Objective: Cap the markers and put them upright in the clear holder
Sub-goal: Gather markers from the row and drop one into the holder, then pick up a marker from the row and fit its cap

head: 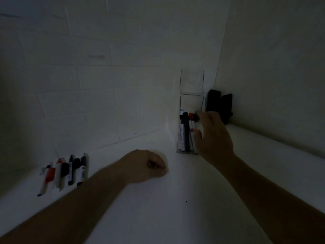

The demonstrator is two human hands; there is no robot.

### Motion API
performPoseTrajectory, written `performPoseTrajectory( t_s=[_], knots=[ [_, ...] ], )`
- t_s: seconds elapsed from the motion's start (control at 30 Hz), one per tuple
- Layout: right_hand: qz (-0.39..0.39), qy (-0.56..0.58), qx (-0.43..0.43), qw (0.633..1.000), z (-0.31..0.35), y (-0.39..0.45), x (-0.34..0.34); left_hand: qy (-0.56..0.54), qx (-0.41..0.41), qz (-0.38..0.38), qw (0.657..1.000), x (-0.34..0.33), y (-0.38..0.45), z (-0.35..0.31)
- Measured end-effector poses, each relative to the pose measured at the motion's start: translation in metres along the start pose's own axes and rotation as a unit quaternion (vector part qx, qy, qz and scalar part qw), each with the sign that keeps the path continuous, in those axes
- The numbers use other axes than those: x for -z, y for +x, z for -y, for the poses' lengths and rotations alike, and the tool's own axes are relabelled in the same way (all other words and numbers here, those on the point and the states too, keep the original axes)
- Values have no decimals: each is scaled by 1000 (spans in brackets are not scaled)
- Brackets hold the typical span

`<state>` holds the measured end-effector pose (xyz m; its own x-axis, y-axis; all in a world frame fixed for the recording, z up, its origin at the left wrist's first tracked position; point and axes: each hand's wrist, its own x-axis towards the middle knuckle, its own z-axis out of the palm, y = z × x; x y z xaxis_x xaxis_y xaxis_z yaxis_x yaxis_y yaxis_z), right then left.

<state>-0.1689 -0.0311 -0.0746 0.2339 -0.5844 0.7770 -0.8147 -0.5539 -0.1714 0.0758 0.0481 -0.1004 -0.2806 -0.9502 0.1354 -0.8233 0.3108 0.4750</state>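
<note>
- Reaching toward the corner, the right hand [213,133] is at the clear holder [191,110], its fingertips at the cap of a marker standing in it and its thumb lower against the holder's front; the picture is too dim and blurred to tell whether the fingers pinch the cap or only touch it.
- Standing upright in the holder are several capped markers [186,132], with black and red caps showing at the top.
- The left hand [149,165] rests on the white counter [140,217] as a curled fist; whether it holds anything cannot be told.
- A row of loose markers [65,171] lies flat on the counter near the wall, well left of the holder.
- Two dark objects [219,104] lean in the corner just beside the holder.
</note>
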Motion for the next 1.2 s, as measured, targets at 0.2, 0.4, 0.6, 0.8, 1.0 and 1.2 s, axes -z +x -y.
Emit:
performPoseTrajectory(
  t_s=[0.2, 0.4, 0.6, 0.8, 1.0, 1.2],
  knots=[
    [135, 129, 61, 980, 72, -16, -30, -80, 82, -66, 991, 77, -41, 33],
    [307, 235, 127, 914, 165, -24, -66, 77, 210, -248, 943, 103, -106, 107],
    [381, 271, 173, 867, 228, -31, -93, 61, 244, -278, 927, 96, -115, 133],
    [353, 109, 131, 920, 217, -25, -101, 107, 256, -251, 927, 92, -108, 129],
    [331, 88, 76, 936, 135, -11, -84, 147, 257, -183, 937, 91, -104, 126],
    [233, 54, 8, 971, 69, -35, -63, 298, 237, -85, 921, 85, -97, 123]
  ],
)
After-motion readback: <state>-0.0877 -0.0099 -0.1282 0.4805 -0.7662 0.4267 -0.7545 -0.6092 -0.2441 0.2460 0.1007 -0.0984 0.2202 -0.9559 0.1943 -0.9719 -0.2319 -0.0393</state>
